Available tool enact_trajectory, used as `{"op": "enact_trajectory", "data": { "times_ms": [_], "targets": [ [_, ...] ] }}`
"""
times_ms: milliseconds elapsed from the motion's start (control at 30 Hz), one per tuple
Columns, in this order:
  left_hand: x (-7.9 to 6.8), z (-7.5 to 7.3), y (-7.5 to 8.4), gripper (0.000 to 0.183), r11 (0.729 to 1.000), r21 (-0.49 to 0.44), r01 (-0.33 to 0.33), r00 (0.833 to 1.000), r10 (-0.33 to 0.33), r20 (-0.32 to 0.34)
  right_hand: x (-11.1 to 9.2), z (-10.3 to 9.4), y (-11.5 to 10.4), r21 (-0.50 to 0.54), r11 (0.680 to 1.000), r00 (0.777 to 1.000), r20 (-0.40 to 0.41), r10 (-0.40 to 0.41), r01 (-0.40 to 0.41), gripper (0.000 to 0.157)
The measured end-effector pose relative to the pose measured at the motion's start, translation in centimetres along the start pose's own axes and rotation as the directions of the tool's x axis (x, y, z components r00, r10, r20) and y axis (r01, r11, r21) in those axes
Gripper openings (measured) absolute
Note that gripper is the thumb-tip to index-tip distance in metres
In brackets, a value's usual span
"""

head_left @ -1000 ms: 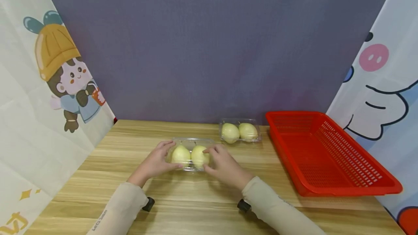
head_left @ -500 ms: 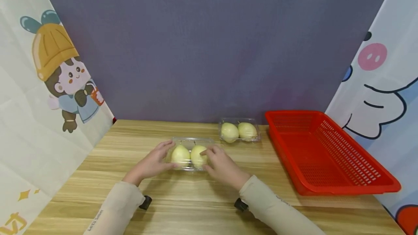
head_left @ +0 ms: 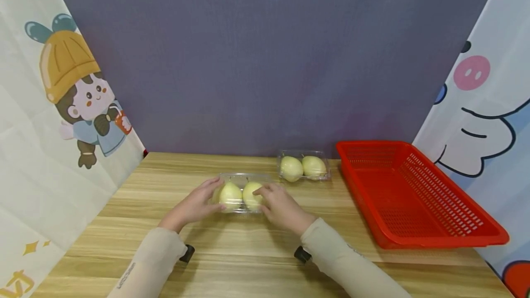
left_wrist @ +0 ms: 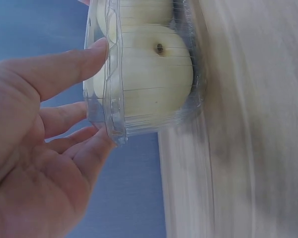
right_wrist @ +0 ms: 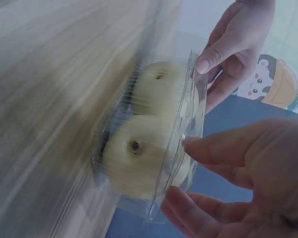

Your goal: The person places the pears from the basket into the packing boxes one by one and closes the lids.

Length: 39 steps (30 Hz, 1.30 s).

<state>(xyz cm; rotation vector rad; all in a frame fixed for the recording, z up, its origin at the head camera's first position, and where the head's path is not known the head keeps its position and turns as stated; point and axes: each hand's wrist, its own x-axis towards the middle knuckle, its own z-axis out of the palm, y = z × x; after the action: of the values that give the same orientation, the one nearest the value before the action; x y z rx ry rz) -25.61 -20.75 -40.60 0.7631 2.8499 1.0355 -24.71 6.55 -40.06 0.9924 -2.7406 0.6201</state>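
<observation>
Two pale yellow pears [head_left: 230, 196] sit side by side in a clear plastic clamshell container [right_wrist: 181, 144] on the wooden table. At its left end my left hand [head_left: 198, 203] grips the lid rim; in the left wrist view the thumb lies on one side of the rim, and the fingers [left_wrist: 92, 148] touch the other. My right hand [head_left: 285, 208] holds the right end, thumb and fingertips at the rim in the right wrist view. Through the plastic a pear [left_wrist: 154, 69] shows its dark blossom end. The lid looks closed over the fruit.
Behind and to the right stands a second clear container with pears [head_left: 313, 167]. A red plastic basket [head_left: 372, 210] with slotted walls takes up the table's right side. The wooden table [head_left: 244, 261] meets a grey-purple cloth backdrop [head_left: 248, 59]; printed curtains hang at both sides.
The container between my hands has shifted slightly away from me, and both hands have moved along with it. The second container and the basket stay in place.
</observation>
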Motion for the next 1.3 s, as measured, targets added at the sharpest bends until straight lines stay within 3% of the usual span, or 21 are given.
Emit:
{"op": "enact_trajectory", "data": {
  "times_ms": [467,967,1300],
  "targets": [
    [2.3,0.2,-0.7,0.072,1.0,0.007,0.03,0.999,-0.03,-0.025,1.3,0.3,1.4,0.007,0.999,0.999,0.002,0.042,-0.042,0.037],
    [3.7,0.1,-0.9,0.068,0.989,-0.054,0.137,0.988,-0.141,-0.069,3.0,0.6,2.6,0.011,0.998,0.998,-0.017,0.065,-0.065,0.036],
    [4.0,0.2,-0.9,0.067,0.994,-0.012,0.106,0.992,-0.106,-0.064,3.2,0.6,2.7,0.014,0.997,0.997,-0.018,0.077,-0.077,0.036]
  ]
}}
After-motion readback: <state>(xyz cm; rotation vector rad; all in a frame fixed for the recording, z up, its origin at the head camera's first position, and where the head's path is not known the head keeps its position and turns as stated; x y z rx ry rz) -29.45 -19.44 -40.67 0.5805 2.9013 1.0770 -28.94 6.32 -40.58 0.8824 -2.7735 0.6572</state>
